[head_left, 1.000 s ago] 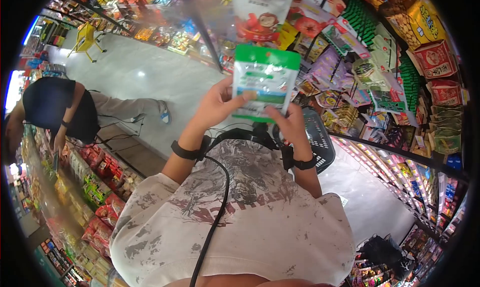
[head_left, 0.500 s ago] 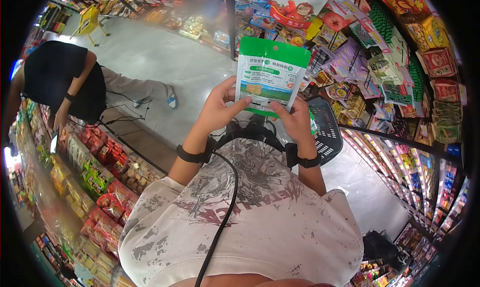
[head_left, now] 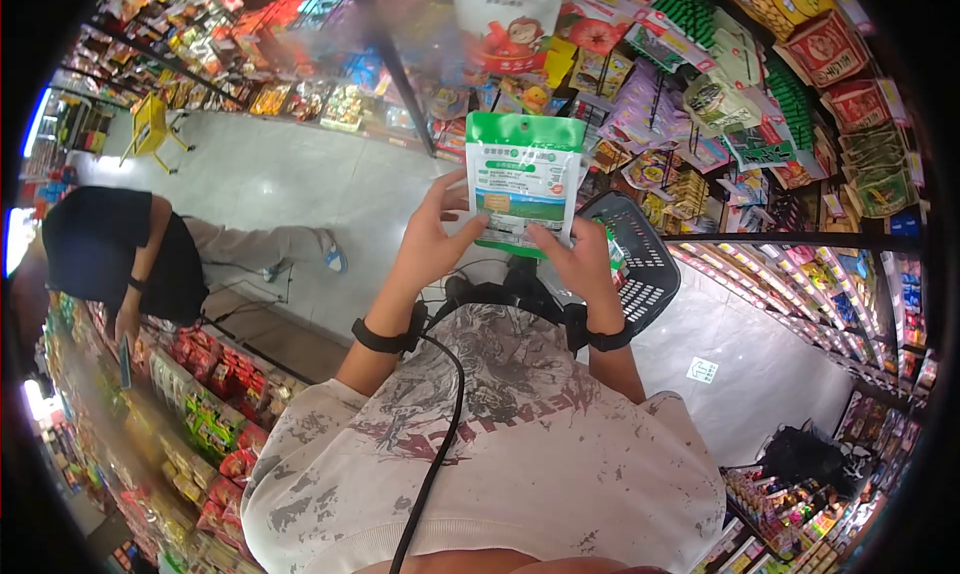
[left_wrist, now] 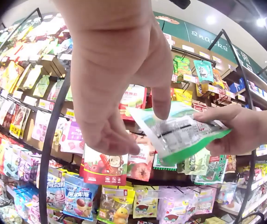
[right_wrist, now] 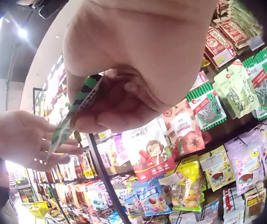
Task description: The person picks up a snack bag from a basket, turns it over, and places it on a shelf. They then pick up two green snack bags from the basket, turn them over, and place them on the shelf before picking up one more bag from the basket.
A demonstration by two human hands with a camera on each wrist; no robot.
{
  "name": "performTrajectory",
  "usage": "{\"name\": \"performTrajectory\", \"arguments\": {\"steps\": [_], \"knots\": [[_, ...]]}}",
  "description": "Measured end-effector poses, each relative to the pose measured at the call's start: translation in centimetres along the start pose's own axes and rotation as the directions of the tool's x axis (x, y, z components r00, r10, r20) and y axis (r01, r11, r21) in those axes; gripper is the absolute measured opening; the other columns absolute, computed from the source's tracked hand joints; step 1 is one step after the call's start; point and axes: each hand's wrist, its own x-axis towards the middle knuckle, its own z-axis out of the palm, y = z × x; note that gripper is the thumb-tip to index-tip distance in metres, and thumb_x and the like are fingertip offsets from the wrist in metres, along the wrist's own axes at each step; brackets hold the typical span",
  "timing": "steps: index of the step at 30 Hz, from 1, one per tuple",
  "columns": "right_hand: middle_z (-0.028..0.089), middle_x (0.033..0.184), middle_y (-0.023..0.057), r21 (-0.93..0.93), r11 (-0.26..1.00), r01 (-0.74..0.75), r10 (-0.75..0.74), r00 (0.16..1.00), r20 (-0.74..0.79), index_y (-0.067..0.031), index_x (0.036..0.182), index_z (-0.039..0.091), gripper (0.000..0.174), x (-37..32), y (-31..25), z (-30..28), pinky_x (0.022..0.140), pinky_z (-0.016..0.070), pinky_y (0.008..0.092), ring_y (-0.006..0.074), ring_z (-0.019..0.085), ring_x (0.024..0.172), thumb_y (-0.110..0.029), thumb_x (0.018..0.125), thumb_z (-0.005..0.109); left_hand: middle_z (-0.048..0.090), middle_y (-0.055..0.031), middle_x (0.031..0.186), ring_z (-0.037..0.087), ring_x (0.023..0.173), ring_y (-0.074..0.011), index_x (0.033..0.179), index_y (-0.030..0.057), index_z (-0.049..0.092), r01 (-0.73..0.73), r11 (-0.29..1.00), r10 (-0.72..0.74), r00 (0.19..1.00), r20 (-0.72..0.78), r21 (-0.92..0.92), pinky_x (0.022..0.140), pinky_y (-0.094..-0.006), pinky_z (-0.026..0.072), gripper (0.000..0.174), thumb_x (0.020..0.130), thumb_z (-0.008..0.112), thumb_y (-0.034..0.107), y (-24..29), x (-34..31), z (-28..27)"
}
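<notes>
A green-and-white snack pouch (head_left: 525, 174) with printed text and a landscape picture is held up before the chest by both hands. My left hand (head_left: 435, 239) holds its lower left side, thumb on the front and fingers spread behind the edge. At the lower right corner my right hand (head_left: 580, 259) pinches it, thumb in front and the other fingers mostly hidden behind. The left wrist view shows the pouch (left_wrist: 184, 133) tilted, its green bottom edge toward the camera. From the right wrist it is seen edge-on, with the left hand (right_wrist: 26, 135) beyond.
A dark shopping basket (head_left: 655, 236) with a green package inside is just below the right hand. Ahead, shelves carry hanging snack bags, among them a white monkey pouch (head_left: 510, 19). Another person (head_left: 125, 244) bends over the left shelves. A yellow cart (head_left: 152, 134) stands farther off.
The head view swings right, then back left, so the shelves and the other person shift in it. The pouch, blurred at first, is sharp now. Both hands keep their hold.
</notes>
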Motion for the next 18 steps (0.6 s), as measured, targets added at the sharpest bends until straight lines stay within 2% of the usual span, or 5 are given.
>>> {"name": "performTrajectory", "arguments": {"steps": [7, 10, 14, 15, 18], "knots": [[0.067, 0.071, 0.0134, -0.329, 0.93, -0.164, 0.176, 0.984, 0.006, -0.0019, 0.099, 0.071, 0.034, 3.0, 1.0, -6.1, 0.06, 0.0509, 0.0362, 0.0272, 0.068, 0.064, -0.031, 0.083, 0.079, 0.037, -0.0215, 0.154, 0.056, 0.127, -0.0265, 0.158, 0.0055, 0.024, 0.204, 0.965, -0.168, 0.963, 0.21, -0.165, 0.093, -0.0376, 0.0555, 0.088, 0.09, 0.078, 0.02, 4.3, 6.3, 6.1], [0.068, 0.074, 0.0104, -0.188, 0.981, -0.042, 0.047, 0.999, 0.02, -0.0028, 0.102, 0.068, 0.037, 3.5, 1.6, -8.9, 0.06, 0.0524, 0.0347, 0.0251, 0.066, 0.062, -0.031, 0.082, 0.08, 0.048, -0.0217, 0.145, 0.058, 0.126, -0.0349, 0.156, -0.0002, 0.023, 0.039, 0.985, 0.006, 0.965, 0.261, -0.166, 0.09, -0.0411, 0.057, 0.095, 0.087, 0.081, 0.029, 4.4, 9.6, 9.8], [0.072, 0.088, 0.0068, 0.003, 1.0, 0.022, -0.022, 0.991, 0.134, -0.0028, 0.111, 0.067, 0.043, 4.3, 4.2, -12.9, 0.069, 0.0537, 0.0322, 0.0191, 0.067, 0.073, -0.03, 0.082, 0.082, 0.056, -0.0087, 0.137, 0.056, 0.117, -0.014, 0.153, -0.0017, 0.032, -0.037, 0.984, 0.103, 0.912, 0.396, -0.172, 0.099, -0.03, 0.0473, 0.067, 0.099, 0.066, 0.018, 4.7, 13.2, 12.8], [0.07, 0.103, 0.0094, 0.019, 1.0, 0.016, -0.019, 0.984, 0.176, -0.0029, 0.12, 0.063, 0.047, 4.5, 4.8, -14.0, 0.077, 0.0527, 0.0316, 0.019, 0.067, 0.089, -0.027, 0.084, 0.081, 0.063, -0.0021, 0.12, 0.054, 0.107, -0.0072, 0.143, -0.0014, 0.049, 0.123, 0.973, -0.027, 0.903, 0.429, -0.198, 0.092, -0.0247, 0.0459, 0.044, 0.104, 0.058, 0.017, 4.5, 14.1, 13.5], [0.064, 0.117, 0.0124, 0.064, 0.997, 0.032, -0.013, 0.96, -0.278, -0.0038, 0.129, 0.057, 0.052, 5.5, 7.0, -15.1, 0.083, 0.0516, 0.0329, 0.0214, 0.065, 0.099, -0.023, 0.086, 0.079, 0.063, 0.0013, 0.111, 0.052, 0.099, -0.0055, 0.133, 0.0001, 0.059, 0.113, 0.988, -0.053, 0.894, 0.445, -0.109, 0.087, -0.0233, 0.0456, 0.033, 0.106, 0.055, 0.019, 5.0, 15.8, 14.8]]}}
